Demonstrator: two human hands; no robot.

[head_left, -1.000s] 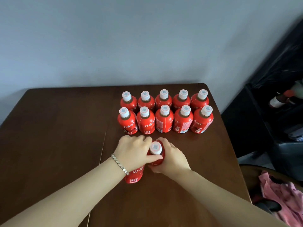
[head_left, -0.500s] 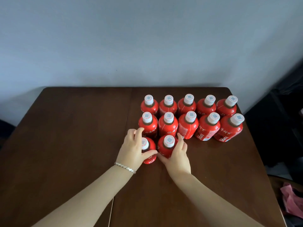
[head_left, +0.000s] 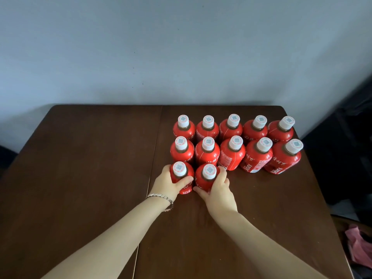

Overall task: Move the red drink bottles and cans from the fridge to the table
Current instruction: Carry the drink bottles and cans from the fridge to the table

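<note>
Dark brown wooden surface (head_left: 80, 178), a seam (head_left: 154, 158) running front to back, twelve upright red bottles (head_left: 231, 158) with white caps on its right half, two rows of five, two in front

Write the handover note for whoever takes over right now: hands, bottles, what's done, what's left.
Left hand grips the front-left bottle; right hand grips the front-right bottle. Both appear to stand upright on the table, starting a third row.
Done: back row and middle row, five bottles each.
Left: release these two. The fridge is out of view, so remaining stock is unknown. No cans on the table.
</note>
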